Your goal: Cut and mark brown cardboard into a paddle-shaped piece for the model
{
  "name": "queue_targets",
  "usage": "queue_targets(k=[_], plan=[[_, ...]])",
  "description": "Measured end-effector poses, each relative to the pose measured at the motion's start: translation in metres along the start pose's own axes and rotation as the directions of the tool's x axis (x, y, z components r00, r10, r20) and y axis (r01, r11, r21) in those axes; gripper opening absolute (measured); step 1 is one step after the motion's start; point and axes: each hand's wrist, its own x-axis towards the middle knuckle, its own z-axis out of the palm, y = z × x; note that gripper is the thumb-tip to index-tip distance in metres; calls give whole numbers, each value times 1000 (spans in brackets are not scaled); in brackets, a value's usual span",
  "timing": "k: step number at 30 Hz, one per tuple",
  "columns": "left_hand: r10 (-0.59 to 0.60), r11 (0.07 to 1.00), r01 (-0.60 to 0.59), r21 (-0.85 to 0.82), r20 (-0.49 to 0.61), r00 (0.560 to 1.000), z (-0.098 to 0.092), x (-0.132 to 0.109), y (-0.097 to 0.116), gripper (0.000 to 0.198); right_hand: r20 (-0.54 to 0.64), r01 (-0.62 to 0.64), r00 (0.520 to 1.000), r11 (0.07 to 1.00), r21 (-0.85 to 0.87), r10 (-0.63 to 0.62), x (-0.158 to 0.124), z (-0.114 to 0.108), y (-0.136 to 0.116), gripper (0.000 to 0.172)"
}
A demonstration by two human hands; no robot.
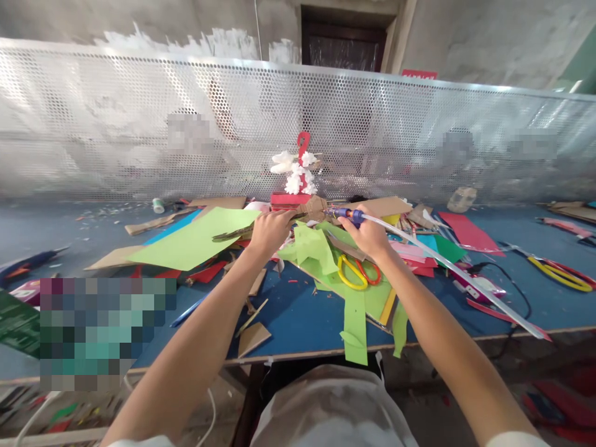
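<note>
My left hand [269, 231] is closed on a brown cardboard piece [313, 208] that reaches right toward my other hand. My right hand [367, 234] is wrapped round a blue glue gun [347, 215], whose tip touches the cardboard. A long translucent glue stick [456, 270] runs out of the gun to the lower right. Beneath my hands lie light green paper scraps [316, 248] and yellow-and-red scissors [356, 273].
The blue table [302, 316] is littered with coloured paper, cardboard bits and a large green sheet [195, 239]. A red stand with white flowers [298, 171] is at the back by the perforated metal screen [139, 124]. More yellow scissors [561, 273] lie right.
</note>
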Motion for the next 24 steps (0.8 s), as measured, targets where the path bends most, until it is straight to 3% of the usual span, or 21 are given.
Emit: queue_targets(k=[8,24], plan=[[111,994,-111,6,11,994,6,-1,9,34,-62,6,998,1000,15,-5,0,-2,-3,58],[-17,1000,17,0,-15,1000,-6,0,-7,42,49,11,999,998,62,-14,-1,-1,0,51]])
